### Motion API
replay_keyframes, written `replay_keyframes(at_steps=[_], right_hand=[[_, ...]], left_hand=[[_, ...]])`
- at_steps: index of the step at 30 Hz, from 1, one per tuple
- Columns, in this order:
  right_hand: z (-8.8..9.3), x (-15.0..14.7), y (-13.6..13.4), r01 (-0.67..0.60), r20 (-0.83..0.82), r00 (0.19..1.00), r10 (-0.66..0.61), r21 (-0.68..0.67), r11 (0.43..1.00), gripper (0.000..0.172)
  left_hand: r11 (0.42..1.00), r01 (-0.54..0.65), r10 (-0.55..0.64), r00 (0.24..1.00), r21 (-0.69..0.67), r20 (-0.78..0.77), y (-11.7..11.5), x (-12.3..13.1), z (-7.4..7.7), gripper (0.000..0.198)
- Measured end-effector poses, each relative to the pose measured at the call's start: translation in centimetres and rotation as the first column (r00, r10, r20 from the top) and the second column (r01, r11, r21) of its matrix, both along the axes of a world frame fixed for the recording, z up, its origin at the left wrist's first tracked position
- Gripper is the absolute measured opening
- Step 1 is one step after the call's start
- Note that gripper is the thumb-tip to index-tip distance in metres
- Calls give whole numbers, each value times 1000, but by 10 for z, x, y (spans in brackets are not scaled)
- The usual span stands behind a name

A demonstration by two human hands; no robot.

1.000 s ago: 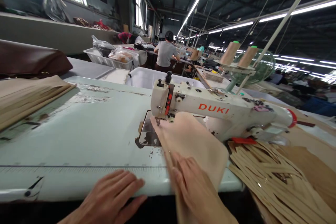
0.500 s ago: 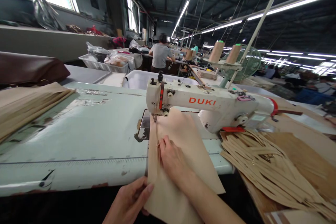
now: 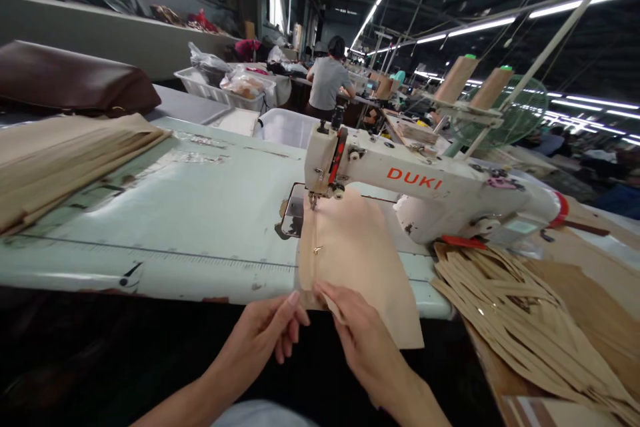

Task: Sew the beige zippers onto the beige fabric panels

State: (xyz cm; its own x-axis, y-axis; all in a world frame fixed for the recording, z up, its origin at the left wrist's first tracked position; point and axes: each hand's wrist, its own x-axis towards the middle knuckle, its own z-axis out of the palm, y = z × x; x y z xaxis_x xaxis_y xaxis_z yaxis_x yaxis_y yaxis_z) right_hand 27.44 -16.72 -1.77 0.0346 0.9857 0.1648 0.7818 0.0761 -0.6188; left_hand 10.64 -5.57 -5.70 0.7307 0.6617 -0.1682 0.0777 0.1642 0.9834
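A beige panel of leather-like material lies under the needle of the white sewing machine. Along its left side runs a zipper with a small metal zipper pull. My right hand is closed on the panel's near edge, which folds up between thumb and fingers. Just left of that edge is my left hand, apart from the panel, its fingers loosely bent and nothing seen in them. The presser foot is over the panel's far left part.
Stacked beige pieces lie on the table's left side. Beige strips with zippers are heaped at right. Two thread cones stand behind the machine, near a green fan. A person sits further back, facing away.
My right hand has drawn back from beside the zipper to the panel's near edge and grips it. My left hand has let go of the panel. The view has shifted.
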Motion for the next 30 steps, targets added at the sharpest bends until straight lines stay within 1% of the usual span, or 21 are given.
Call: replay_keyframes(at_steps=[2,4,5,8,10,12,16,19,22,26,30], right_hand=[[10,6,7,51,-141,988,-61,-73,996,36],[20,8,12,82,-198,975,-105,-122,989,34],[24,8,14,93,-198,973,-119,-134,987,35],[26,2,15,100,-177,977,-121,-125,987,34],[24,-3,14,96,-179,977,-112,-97,991,32],[20,-7,13,104,-173,978,-115,-74,992,31],[15,-11,11,109,-128,985,-112,-29,994,29],[14,-12,11,110,-115,987,-109,3,994,29],[12,-15,13,95,-94,991,-91,46,994,30],[7,-21,15,71,-51,997,-66,101,992,29],[0,-27,15,67,-39,997,-62,121,990,28]], left_hand=[[999,-37,35,996,-24,-86,4,-8,-8,67],[997,-50,42,989,-56,-140,6,-14,-13,66],[996,-47,37,990,-74,-138,5,-16,-14,66],[982,-15,11,1000,-186,-20,0,-12,-8,62],[958,19,4,997,-286,79,-2,-7,-1,55],[937,49,1,990,-346,144,-4,-3,5,49],[929,66,-10,988,-365,151,-1,0,9,47],[925,54,3,989,-376,151,1,1,8,44],[932,58,-1,988,-358,157,2,2,7,41],[940,24,16,993,-339,115,3,2,6,37],[934,4,26,997,-356,79,5,0,9,35]])
